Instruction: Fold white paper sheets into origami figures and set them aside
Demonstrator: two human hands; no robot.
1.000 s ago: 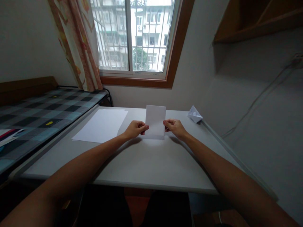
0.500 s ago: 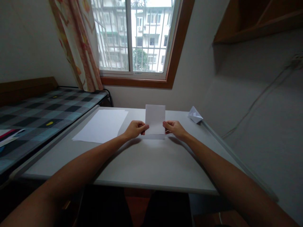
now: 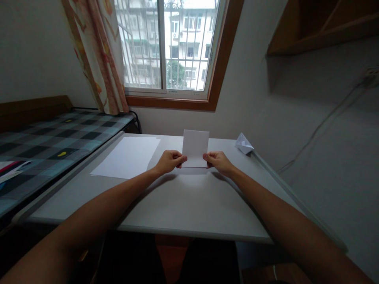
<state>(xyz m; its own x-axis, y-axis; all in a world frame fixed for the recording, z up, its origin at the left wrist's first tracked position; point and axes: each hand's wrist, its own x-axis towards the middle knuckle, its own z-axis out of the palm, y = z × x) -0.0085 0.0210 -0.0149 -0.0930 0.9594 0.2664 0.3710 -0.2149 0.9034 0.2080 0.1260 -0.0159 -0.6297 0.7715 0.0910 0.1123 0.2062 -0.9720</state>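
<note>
A folded sheet of white paper [image 3: 195, 148] is held up above the table, facing me. My left hand [image 3: 170, 161] pinches its lower left edge, thumb in front and fingers behind. My right hand [image 3: 218, 161] grips the lower right edge the same way. Off to the left lies a stack of plain white paper sheets [image 3: 127, 156]. A white folded paper boat [image 3: 244, 144] stands near the table's far right corner, apart from both hands.
The white table [image 3: 189, 209] has a raised rim along its sides. A bed with a checked cover [image 3: 74, 134] adjoins it on the left, and a wall [image 3: 331, 150] stands on the right. Beyond the table is a barred window [image 3: 167, 51] with a curtain [image 3: 100, 59].
The folded paper has tilted slightly and shifted a little to the right in my hands. Both hands keep their grip in nearly the same place.
</note>
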